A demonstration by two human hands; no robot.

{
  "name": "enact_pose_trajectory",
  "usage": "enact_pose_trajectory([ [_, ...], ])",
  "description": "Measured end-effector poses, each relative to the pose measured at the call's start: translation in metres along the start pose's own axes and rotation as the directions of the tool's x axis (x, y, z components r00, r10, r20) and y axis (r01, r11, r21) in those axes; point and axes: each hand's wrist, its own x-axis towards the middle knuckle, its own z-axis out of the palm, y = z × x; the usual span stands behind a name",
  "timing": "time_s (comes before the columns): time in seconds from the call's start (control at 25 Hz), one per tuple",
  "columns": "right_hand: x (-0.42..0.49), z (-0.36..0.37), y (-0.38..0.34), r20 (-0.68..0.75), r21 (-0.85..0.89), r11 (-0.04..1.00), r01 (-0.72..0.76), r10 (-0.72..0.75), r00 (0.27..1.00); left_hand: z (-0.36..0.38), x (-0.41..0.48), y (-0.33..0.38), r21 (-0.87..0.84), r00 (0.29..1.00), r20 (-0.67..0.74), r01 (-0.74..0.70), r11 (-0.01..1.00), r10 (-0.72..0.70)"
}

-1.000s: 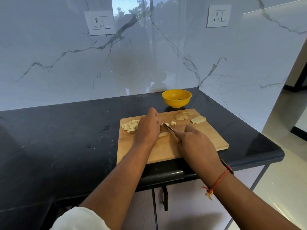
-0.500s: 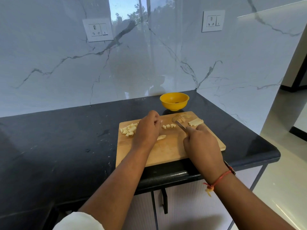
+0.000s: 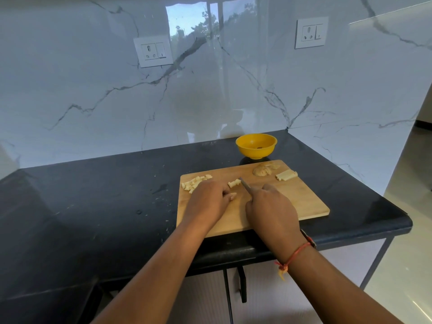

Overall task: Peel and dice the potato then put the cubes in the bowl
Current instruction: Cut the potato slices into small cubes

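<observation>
A wooden cutting board [image 3: 292,202] lies on the black counter. My right hand [image 3: 271,206] grips a knife [image 3: 245,184] whose blade points up-left toward a few potato cubes [image 3: 234,183] at the board's middle. My left hand [image 3: 208,201] rests on the board with its fingertips on a potato strip [image 3: 232,195]. A pile of cubes [image 3: 195,182] lies at the board's far left corner. Potato sticks [image 3: 286,175] and a heap of peel [image 3: 265,170] lie at the far right. The yellow bowl [image 3: 256,146] stands behind the board.
The black counter [image 3: 93,206] ends at a rounded edge on the right, with floor beyond. A marble wall with two sockets [image 3: 153,51] rises behind. A cabinet handle [image 3: 243,284] hangs below the counter's front edge.
My right hand carried the knife to the right and back toward the middle of the board. A few cut cubes now lie beside the blade tip. The camera tilted up.
</observation>
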Motion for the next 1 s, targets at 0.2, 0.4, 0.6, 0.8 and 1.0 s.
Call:
enact_pose_trajectory([
  [0.2,-0.001,0.010,-0.022,0.018,0.054,0.992,0.112,-0.113,0.993,-0.019,-0.019,-0.017,-0.025,0.978,-0.172,0.112,0.993,-0.115],
  [0.4,0.009,0.003,-0.003,-0.025,0.042,0.997,0.063,-0.062,0.998,-0.012,-0.023,-0.005,-0.157,0.980,-0.175,0.071,0.985,-0.099],
  [0.6,0.003,-0.005,0.023,-0.066,0.037,0.999,0.036,-0.034,0.997,0.009,-0.007,0.033,-0.219,0.998,-0.049,-0.051,0.974,0.041],
  [0.8,-0.003,-0.009,0.036,-0.091,0.035,0.999,0.008,-0.005,0.996,0.028,0.020,0.025,-0.074,1.000,-0.021,0.009,0.997,-0.010],
  [1.0,-0.010,-0.007,0.034,-0.102,0.015,0.998,0.059,-0.057,0.993,0.031,0.025,0.021,-0.120,0.992,-0.063,0.102,0.988,-0.110],
])
